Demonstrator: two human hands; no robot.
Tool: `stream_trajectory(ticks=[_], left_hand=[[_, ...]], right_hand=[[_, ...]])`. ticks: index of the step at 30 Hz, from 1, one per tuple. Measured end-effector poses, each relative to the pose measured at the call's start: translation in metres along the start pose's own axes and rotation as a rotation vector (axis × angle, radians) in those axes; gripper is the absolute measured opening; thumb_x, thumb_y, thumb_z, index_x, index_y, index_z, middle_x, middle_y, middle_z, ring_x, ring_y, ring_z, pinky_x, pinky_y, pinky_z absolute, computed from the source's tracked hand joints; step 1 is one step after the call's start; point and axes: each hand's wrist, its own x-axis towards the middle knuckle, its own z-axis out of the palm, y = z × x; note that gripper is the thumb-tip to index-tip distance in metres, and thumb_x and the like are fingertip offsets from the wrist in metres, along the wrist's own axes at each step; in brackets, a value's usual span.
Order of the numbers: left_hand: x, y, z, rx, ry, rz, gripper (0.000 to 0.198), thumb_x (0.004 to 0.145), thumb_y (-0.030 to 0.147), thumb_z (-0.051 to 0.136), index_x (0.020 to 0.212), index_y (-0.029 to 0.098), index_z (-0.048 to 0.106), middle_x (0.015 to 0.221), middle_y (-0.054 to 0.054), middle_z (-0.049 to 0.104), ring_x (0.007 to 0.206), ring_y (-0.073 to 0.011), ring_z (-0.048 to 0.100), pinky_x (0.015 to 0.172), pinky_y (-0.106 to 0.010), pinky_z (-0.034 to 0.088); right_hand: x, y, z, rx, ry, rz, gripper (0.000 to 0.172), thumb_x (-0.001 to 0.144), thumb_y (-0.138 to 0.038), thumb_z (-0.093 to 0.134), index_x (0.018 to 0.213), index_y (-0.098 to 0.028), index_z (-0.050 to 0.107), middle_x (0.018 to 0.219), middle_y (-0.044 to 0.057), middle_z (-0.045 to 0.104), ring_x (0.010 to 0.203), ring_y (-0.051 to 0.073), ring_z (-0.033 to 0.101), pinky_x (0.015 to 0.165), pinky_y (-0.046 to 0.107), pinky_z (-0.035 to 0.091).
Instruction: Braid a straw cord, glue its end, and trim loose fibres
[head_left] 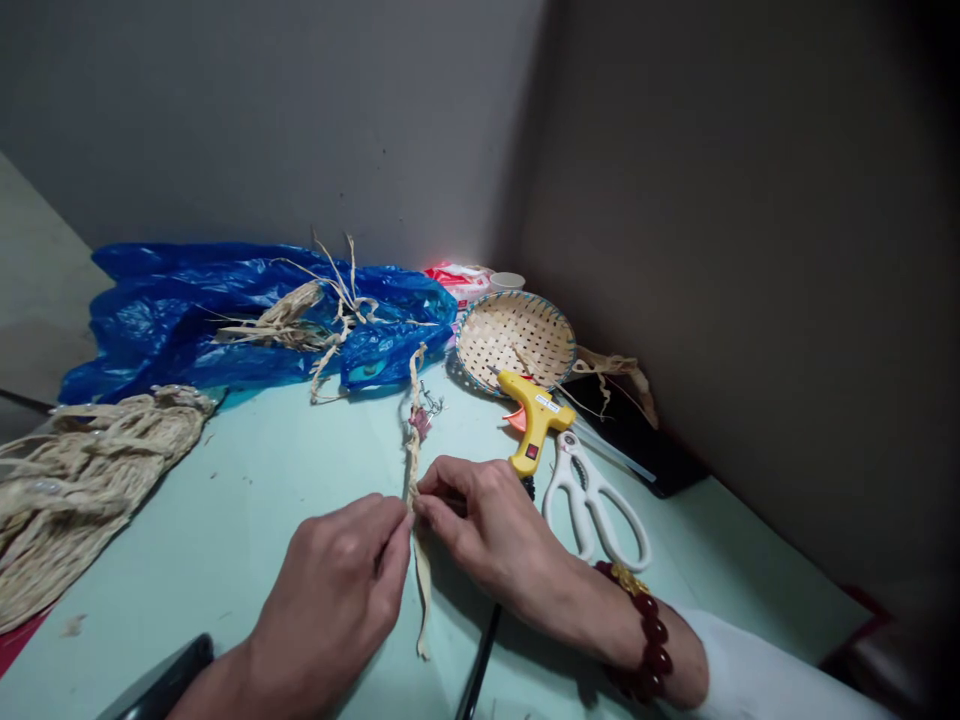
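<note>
A thin braid of pale dried plant fibre (412,455) runs away from me over the table, its loose flat tail hanging toward me. My left hand (341,570) pinches it from the left, thumb against the curled fingers. From the right, my right hand (480,510) pinches the same strand just above, between thumb and forefinger. The fingertips of both hands almost meet at the strand. A small pinkish-red piece with wiry silver bits (422,420) lies against the braid farther up.
Right of my hands lie a yellow glue gun (536,420) and white-handled scissors (596,500). Behind them is a shallow woven basket (514,340). A blue plastic bag (172,310) with loose fibre (289,315) spreads along the wall. A braided fibre piece (97,480) lies left.
</note>
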Motion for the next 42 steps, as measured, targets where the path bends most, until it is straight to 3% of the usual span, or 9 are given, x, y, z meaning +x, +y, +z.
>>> stream_trajectory(ticks=[12, 15, 18, 22, 25, 27, 30, 35, 42], left_hand=[[-0.011, 0.018, 0.017, 0.692, 0.164, 0.390, 0.034, 0.068, -0.010, 0.038, 0.074, 0.015, 0.060, 0.054, -0.001, 0.054, 0.041, -0.0192, 0.053, 0.041, -0.030, 0.040], [-0.017, 0.025, 0.019, 0.657, 0.178, 0.425, 0.028, 0.075, -0.005, 0.043, 0.078, 0.012, 0.064, 0.057, -0.004, 0.057, 0.047, -0.0207, 0.055, 0.045, -0.033, 0.041], [-0.025, 0.025, 0.015, 0.396, 0.186, 0.438, 0.017, 0.089, 0.022, 0.051, 0.082, 0.016, 0.065, 0.064, -0.006, 0.060, 0.055, -0.0224, 0.057, 0.052, -0.035, 0.043], [-0.018, 0.011, 0.000, -0.203, 0.204, 0.084, 0.022, 0.096, 0.026, 0.040, 0.094, 0.021, 0.061, 0.084, -0.005, 0.065, 0.078, -0.0218, 0.060, 0.071, -0.034, 0.044], [0.000, 0.001, -0.008, -0.607, -0.032, -0.306, 0.016, 0.091, 0.038, 0.052, 0.099, 0.025, 0.057, 0.092, 0.000, 0.066, 0.088, -0.0192, 0.061, 0.077, -0.029, 0.045], [0.010, -0.003, -0.010, -0.853, -0.169, -0.406, 0.020, 0.086, 0.039, 0.060, 0.100, 0.024, 0.056, 0.082, 0.004, 0.063, 0.080, -0.0160, 0.060, 0.070, -0.025, 0.044], [0.018, -0.007, -0.008, -1.092, -0.216, -0.482, 0.021, 0.080, 0.034, 0.069, 0.091, 0.020, 0.058, 0.068, 0.006, 0.059, 0.064, -0.0106, 0.054, 0.060, -0.019, 0.040], [0.020, -0.011, -0.003, -1.237, -0.259, -0.543, 0.016, 0.081, 0.030, 0.067, 0.080, 0.015, 0.063, 0.066, 0.002, 0.065, 0.058, -0.0099, 0.058, 0.056, -0.019, 0.041], [0.022, -0.006, -0.010, -0.990, -0.155, -0.510, 0.016, 0.080, 0.032, 0.063, 0.087, 0.018, 0.060, 0.062, 0.001, 0.069, 0.058, -0.0123, 0.058, 0.058, -0.023, 0.043]], right_hand=[[0.001, 0.005, 0.006, 0.289, -0.027, 0.132, 0.015, 0.086, -0.022, 0.058, 0.076, -0.015, 0.067, 0.067, 0.000, 0.065, 0.063, 0.012, 0.055, 0.059, 0.021, 0.039], [0.004, 0.007, 0.008, 0.518, -0.064, 0.253, 0.009, 0.079, -0.022, 0.063, 0.074, -0.015, 0.063, 0.067, 0.001, 0.065, 0.062, 0.012, 0.056, 0.057, 0.021, 0.041], [0.007, 0.005, 0.004, 0.709, -0.106, 0.353, 0.007, 0.077, -0.016, 0.062, 0.072, -0.015, 0.058, 0.065, 0.001, 0.065, 0.056, 0.010, 0.054, 0.054, 0.020, 0.040], [0.007, -0.001, -0.006, 0.749, -0.138, 0.371, 0.009, 0.077, -0.012, 0.061, 0.069, -0.013, 0.058, 0.058, -0.003, 0.060, 0.048, 0.006, 0.041, 0.050, 0.018, 0.032], [0.007, -0.004, -0.010, 0.721, -0.134, 0.367, 0.010, 0.078, -0.010, 0.061, 0.069, -0.012, 0.059, 0.055, -0.005, 0.053, 0.048, 0.006, 0.037, 0.049, 0.019, 0.027], [0.007, -0.004, -0.010, 0.678, -0.140, 0.377, 0.009, 0.079, -0.008, 0.059, 0.070, -0.012, 0.059, 0.053, -0.007, 0.049, 0.048, 0.006, 0.034, 0.048, 0.020, 0.024], [0.008, -0.005, -0.011, 0.651, -0.180, 0.368, 0.008, 0.080, -0.007, 0.057, 0.074, -0.012, 0.059, 0.055, -0.006, 0.049, 0.049, 0.006, 0.036, 0.048, 0.020, 0.024], [0.008, -0.004, -0.014, 0.597, -0.226, 0.341, 0.010, 0.084, -0.008, 0.055, 0.076, -0.011, 0.060, 0.065, 0.000, 0.061, 0.055, 0.008, 0.044, 0.053, 0.020, 0.030], [0.004, 0.002, -0.007, 0.551, -0.167, 0.316, 0.006, 0.083, -0.010, 0.053, 0.082, -0.013, 0.058, 0.071, 0.004, 0.065, 0.064, 0.013, 0.055, 0.059, 0.023, 0.037]])
